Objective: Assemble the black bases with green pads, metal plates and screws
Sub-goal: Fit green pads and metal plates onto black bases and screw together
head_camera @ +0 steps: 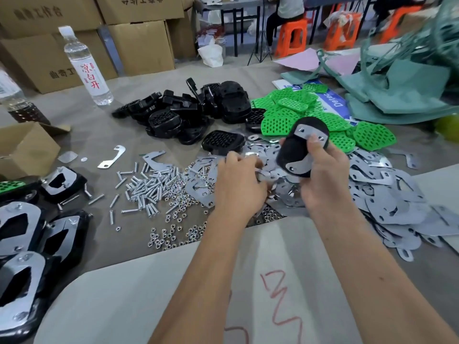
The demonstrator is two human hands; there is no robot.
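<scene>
Finished units (22, 256) stacked near-left, out of my way. Right hand (325, 170) grips black base (301, 147) w/ plates up for screws; left hand (238, 180) fingers curled into the plate pile (372, 194), can't tell if pinching.

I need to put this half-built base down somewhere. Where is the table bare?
Bare cloth lies between the water bottle, the black bases pile and the screws. The pale sheet nearest you is bare too. Around the left hand, metal plates and nuts crowd it.
</scene>
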